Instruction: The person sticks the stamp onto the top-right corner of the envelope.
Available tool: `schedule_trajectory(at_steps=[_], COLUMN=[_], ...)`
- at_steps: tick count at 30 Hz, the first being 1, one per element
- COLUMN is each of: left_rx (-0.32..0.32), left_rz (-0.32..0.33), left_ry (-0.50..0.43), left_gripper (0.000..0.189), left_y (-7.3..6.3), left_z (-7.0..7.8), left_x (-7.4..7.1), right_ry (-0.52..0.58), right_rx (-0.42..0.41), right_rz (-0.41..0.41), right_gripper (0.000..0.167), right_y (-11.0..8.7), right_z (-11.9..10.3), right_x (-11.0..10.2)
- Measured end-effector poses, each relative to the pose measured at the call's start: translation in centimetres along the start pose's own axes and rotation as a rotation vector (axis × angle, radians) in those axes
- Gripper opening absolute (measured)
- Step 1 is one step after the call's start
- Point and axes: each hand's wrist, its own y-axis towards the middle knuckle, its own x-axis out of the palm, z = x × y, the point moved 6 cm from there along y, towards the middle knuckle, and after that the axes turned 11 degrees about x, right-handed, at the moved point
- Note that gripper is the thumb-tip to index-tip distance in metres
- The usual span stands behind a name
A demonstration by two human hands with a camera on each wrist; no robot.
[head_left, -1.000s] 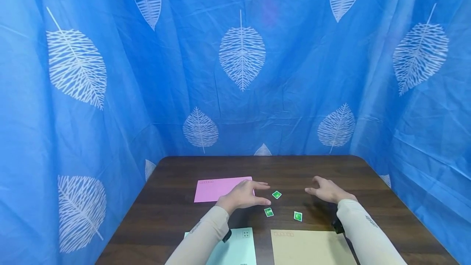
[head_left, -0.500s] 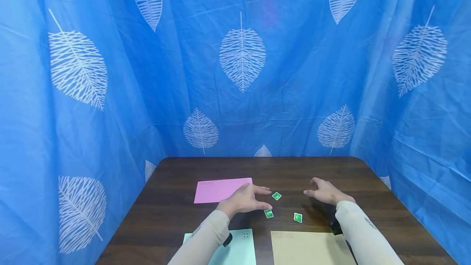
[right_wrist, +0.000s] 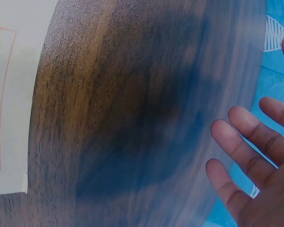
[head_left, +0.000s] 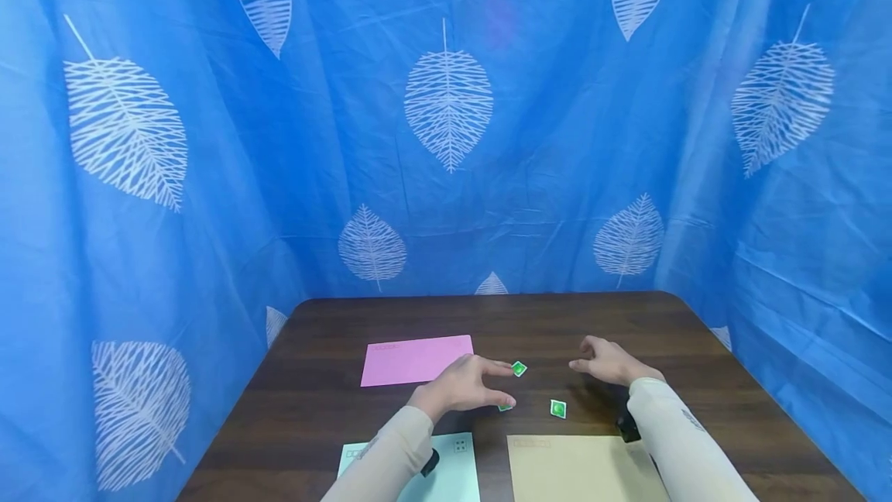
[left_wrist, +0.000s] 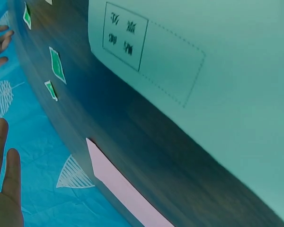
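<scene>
In the head view my left hand (head_left: 461, 387) reaches in over the table, thumb and index finger spread. Its thumb overlaps the near green stamp-like square (head_left: 505, 407), hiding most of it, and the index fingertip is right beside the far green square (head_left: 519, 369). A third green square (head_left: 558, 409), white-edged like the others, lies to the right. Past it, my right hand (head_left: 613, 362) hovers with relaxed fingers, holding nothing; the right wrist view shows its fingers (right_wrist: 262, 156) spread over the table. All three squares lie flat and separate.
A pink envelope (head_left: 416, 360) lies behind the left hand. Nearer are a mint envelope (head_left: 453, 471), partly under the left sleeve, and a beige envelope (head_left: 571, 467) by the right sleeve. A blue leaf-print curtain (head_left: 446, 215) surrounds the brown table (head_left: 592, 312).
My left hand has moved slightly right and nearer to the squares, its thumb now covering part of the near one. The right hand stays almost in place. The head view has shifted a little.
</scene>
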Motion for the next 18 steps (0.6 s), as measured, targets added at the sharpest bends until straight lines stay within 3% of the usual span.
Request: schedule_trajectory(at_steps=[10, 18], left_rx=[-0.013, -0.020], left_rz=[-0.006, -0.025], left_ry=[-0.025, -0.043], left_gripper=[0.053, 0.053], left_y=[-0.2, -0.4], left_z=[0.2, 0.3], left_x=[0.7, 1.3], right_ry=[0.014, 0.026], right_rx=[0.029, 0.003], right_rz=[-0.003, 0.006], right_gripper=[0.054, 0.052], right_y=[-0.2, -0.1], right_z=[0.2, 0.2], right_x=[0.6, 0.8])
